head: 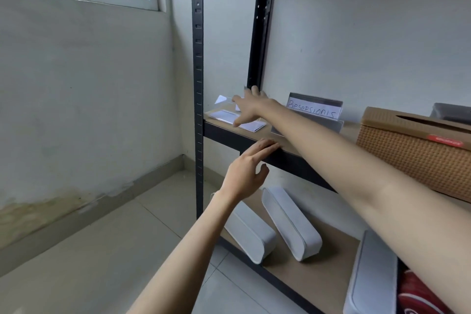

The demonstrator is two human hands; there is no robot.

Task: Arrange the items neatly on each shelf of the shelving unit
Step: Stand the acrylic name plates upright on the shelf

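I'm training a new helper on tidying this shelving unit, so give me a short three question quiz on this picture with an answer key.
1. True or false: the right hand is reaching to the acrylic sign holder lying flat at the shelf's left end.
2. What does the left hand touch? A) the shelf's front edge B) the brown tissue box C) a white container
3. Fill in: the upright sign holder stands ____ the flat holder and the tissue box.

Key: 1 true; 2 A; 3 between.

Right hand spread over clear sign holder, perhaps touching, left hand at shelf edge
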